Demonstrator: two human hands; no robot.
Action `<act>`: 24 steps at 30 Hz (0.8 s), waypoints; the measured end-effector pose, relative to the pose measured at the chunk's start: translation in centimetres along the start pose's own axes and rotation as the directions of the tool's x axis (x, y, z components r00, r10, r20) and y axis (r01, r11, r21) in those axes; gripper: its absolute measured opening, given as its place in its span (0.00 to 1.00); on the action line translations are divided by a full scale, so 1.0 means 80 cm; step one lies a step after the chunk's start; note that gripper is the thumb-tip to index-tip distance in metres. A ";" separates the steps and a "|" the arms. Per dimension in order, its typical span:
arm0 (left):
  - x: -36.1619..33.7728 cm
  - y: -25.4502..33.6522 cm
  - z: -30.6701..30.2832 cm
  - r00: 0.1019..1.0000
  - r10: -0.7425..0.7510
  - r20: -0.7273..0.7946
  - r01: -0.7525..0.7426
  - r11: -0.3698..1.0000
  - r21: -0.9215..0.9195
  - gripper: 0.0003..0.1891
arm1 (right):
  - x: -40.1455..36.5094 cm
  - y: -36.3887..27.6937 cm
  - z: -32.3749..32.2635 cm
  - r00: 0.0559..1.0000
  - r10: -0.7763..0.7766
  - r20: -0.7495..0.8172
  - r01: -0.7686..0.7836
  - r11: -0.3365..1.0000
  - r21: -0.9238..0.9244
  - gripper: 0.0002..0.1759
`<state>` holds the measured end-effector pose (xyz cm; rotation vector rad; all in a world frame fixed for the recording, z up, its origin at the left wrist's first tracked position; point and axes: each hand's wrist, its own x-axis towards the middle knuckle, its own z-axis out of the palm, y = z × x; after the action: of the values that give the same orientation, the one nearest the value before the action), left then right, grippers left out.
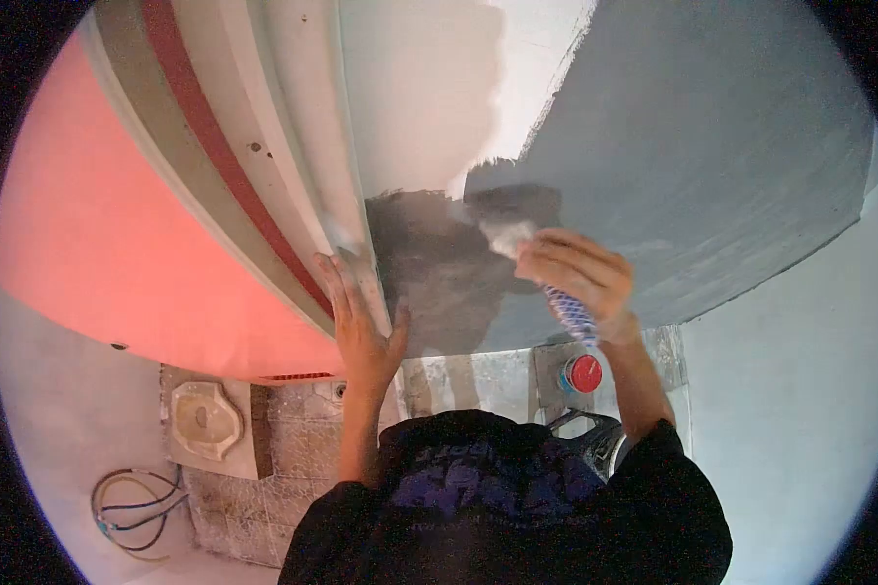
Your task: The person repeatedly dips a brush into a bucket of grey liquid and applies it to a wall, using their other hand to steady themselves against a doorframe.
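Note:
My right hand [580, 273] is closed around what looks like a paintbrush [573, 317], blurred by motion. A blue-and-white patterned part sticks out below the fist, and a whitish end points up left at the grey-coated wall [693, 166]. The grey coat has a rough, streaky edge against a white patch [537, 68]. Dark shadow falls on the wall around the brush tip. My left hand [364, 327] lies with fingers stretched out on the pale moulded trim [302, 117], beside the grey area's left edge.
Below the wall, a red-topped container [583, 373] stands near a dark object [595, 434], partly hidden by my body. At lower left are a pale basin-like fixture [205, 419] and coiled hoses [137, 509]. A pink wall [98, 234] curves away left.

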<state>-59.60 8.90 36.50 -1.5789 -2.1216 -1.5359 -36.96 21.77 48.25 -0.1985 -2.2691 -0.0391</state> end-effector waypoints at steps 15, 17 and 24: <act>-0.001 -0.001 -0.005 0.999 -0.036 0.038 0.038 0.998 -0.059 0.52 | 0.027 -0.007 -0.021 0.999 -0.047 -0.018 0.046 0.998 -0.043 0.14; -0.001 0.001 -0.007 0.997 -0.060 0.057 0.064 0.995 -0.072 0.54 | 0.001 0.007 0.011 0.998 -0.026 0.061 0.028 0.999 -0.026 0.13; -0.002 -0.001 -0.005 1.000 0.009 0.030 -0.009 1.000 -0.015 0.54 | 0.077 0.032 -0.025 0.980 -0.144 -0.136 0.133 0.987 -0.090 0.13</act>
<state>-59.79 8.51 36.55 -1.6240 -2.1201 -1.5387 -38.96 24.86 54.10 -0.0769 -2.1369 -0.2117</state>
